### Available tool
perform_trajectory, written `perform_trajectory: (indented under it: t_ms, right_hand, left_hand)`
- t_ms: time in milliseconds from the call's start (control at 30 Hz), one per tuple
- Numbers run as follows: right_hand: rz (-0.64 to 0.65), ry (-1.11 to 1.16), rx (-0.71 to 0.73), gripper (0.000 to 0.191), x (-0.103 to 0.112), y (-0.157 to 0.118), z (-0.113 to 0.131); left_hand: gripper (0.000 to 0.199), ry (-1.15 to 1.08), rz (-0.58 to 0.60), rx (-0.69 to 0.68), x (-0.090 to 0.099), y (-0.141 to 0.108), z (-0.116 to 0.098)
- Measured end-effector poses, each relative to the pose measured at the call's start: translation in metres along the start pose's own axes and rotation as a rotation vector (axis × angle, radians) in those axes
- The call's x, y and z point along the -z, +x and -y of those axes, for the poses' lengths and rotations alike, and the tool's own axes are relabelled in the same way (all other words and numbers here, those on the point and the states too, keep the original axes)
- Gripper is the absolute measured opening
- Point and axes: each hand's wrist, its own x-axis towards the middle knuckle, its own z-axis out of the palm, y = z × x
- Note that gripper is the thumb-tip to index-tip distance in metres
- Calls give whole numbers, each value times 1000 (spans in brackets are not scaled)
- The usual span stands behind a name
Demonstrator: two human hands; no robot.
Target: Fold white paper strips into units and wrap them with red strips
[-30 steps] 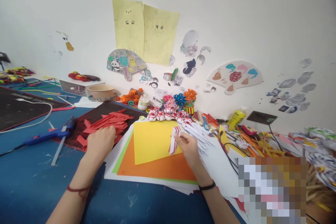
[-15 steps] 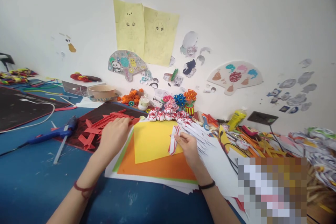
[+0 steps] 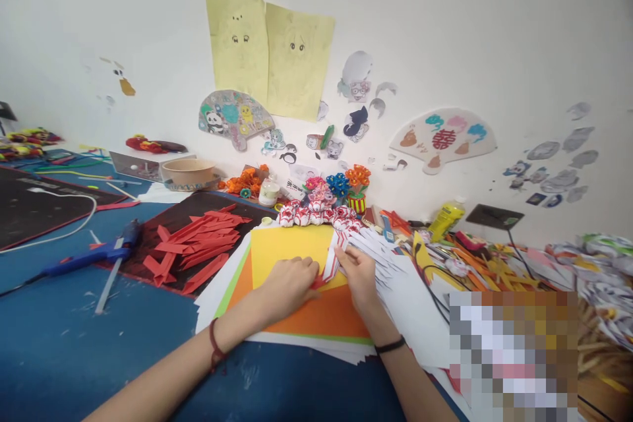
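My right hand pinches a red-and-white folded paper strip piece between thumb and fingers, above the sheets. Close on its left, my left hand has its fingers closed around a red paper strip, of which only a bit shows by the fingertips. That red bit lies against the lower end of the folded piece; whether they are joined is hidden. Beneath both hands are a yellow sheet and an orange sheet, stacked on green and white paper.
Folded red paper strips lie heaped on a dark mat at left, beside a blue glue gun. White paper strips spread at right. Red-and-white folded pieces and paper flowers line the back, near a tan bowl.
My left hand has come from the red strip heap rightward to the folded piece, bringing a red strip. My right hand has stayed nearly in place, keeping its pinch.
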Motion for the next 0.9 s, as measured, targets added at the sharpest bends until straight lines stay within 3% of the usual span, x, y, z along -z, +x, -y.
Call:
perform_trajectory:
  t_ms: [133, 367, 667, 900]
  right_hand:
    - [-59, -22, 22, 38, 2, 1, 0]
    - [-83, -4, 17, 40, 3, 3, 2]
    - [-71, 45, -17, 35, 2, 3, 3]
    - [-136, 170, -28, 29, 2, 2, 9]
  left_hand:
    - [10, 161, 43, -56, -10, 3, -6]
    - [27, 122, 45, -140, -7, 14, 3]
    - [16, -132, -13, -72, -17, 16, 19]
    - [8, -442, -25, 60, -8, 21, 42]
